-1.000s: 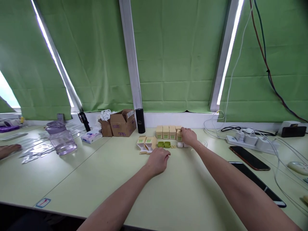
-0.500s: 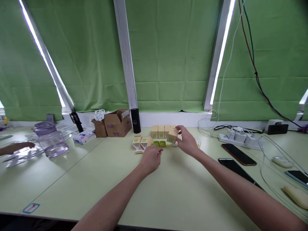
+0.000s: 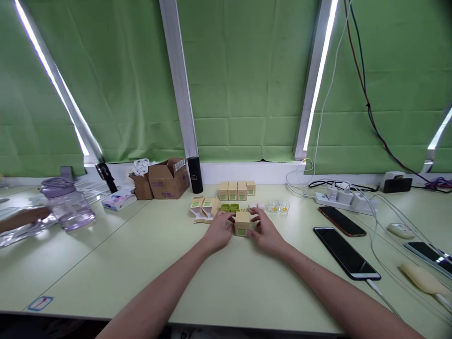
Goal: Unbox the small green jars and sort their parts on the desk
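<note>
Head view: small carton (image 3: 242, 223) is upright between left hand (image 3: 219, 230) at 9 o'clock and right hand (image 3: 268, 231) at 3 o'clock; whether curved fingers clamp it, I cannot tell; better press both sides gently

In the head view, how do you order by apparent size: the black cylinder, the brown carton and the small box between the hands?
1. Brown carton
2. Black cylinder
3. Small box

Shows tan with a green front square on the nearest small box (image 3: 242, 217), olive green on the tubs (image 3: 235, 207), pale green on the worktop (image 3: 106, 263).
</note>
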Demonstrator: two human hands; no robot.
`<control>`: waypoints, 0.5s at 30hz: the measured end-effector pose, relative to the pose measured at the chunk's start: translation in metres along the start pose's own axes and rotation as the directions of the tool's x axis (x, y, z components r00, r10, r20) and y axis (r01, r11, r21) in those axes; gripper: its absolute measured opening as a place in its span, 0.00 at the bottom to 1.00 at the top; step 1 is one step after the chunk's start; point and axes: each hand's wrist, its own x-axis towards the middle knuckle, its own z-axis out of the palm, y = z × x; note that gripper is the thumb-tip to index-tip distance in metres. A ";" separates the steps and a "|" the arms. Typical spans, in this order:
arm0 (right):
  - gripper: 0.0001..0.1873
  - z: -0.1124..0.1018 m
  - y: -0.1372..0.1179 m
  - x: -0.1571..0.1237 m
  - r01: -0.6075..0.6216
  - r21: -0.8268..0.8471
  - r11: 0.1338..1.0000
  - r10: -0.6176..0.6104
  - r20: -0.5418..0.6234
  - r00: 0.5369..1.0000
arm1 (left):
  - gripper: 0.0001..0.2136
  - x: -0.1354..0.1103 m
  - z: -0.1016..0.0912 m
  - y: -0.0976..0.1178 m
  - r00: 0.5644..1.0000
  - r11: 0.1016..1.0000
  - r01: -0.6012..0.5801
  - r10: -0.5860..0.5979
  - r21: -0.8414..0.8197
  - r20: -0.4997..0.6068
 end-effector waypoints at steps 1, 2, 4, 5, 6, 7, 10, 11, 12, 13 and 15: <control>0.34 -0.001 0.001 0.000 0.005 -0.006 1.000 -0.005 -0.015 1.000 | 0.19 0.000 0.002 -0.001 1.000 1.000 0.005 -0.005 -0.023 -0.001; 0.33 -0.002 0.002 -0.001 0.009 -0.018 1.000 -0.009 -0.031 0.999 | 0.20 -0.001 0.003 -0.002 1.000 0.999 0.008 -0.008 -0.043 -0.002; 0.28 -0.003 0.002 -0.001 0.011 -0.046 0.999 -0.014 -0.067 0.998 | 0.21 -0.001 0.005 -0.003 1.000 0.997 0.014 -0.014 -0.075 -0.002; 0.25 -0.003 0.001 -0.001 0.010 -0.056 0.998 -0.015 -0.085 0.996 | 0.21 -0.001 0.006 -0.003 1.000 0.996 0.018 -0.018 -0.088 -0.001; 0.22 -0.004 0.000 -0.001 0.011 -0.061 0.998 -0.018 -0.101 0.995 | 0.21 -0.001 0.006 -0.003 1.000 0.995 0.024 -0.024 -0.099 -0.001; 0.19 -0.004 -0.001 -0.001 0.018 -0.057 0.998 -0.024 -0.116 0.993 | 0.21 -0.001 0.006 -0.003 1.000 0.993 0.030 -0.030 -0.111 -0.002; 0.10 -0.004 -0.005 -0.002 0.063 0.036 0.997 -0.058 -0.133 0.989 | 0.21 -0.001 0.005 -0.003 0.999 0.988 0.049 -0.051 -0.143 -0.015; 0.08 -0.004 -0.007 -0.003 0.080 0.089 0.993 -0.069 -0.120 0.990 | 0.20 -0.001 0.004 -0.004 0.998 0.987 0.054 -0.057 -0.152 -0.021; 0.05 -0.004 -0.008 -0.004 0.094 0.139 0.986 -0.081 -0.097 0.992 | 0.20 -0.001 0.004 -0.004 0.998 0.986 0.055 -0.059 -0.158 -0.024; 0.03 -0.003 -0.009 -0.006 0.103 0.176 0.979 -0.092 -0.071 0.993 | 0.20 -0.001 0.004 -0.004 0.998 0.985 0.051 -0.057 -0.162 -0.027; 0.02 -0.002 -0.010 -0.007 0.108 0.193 0.975 -0.102 -0.039 0.994 | 0.18 -0.001 0.003 -0.004 0.999 0.985 0.040 -0.046 -0.166 -0.027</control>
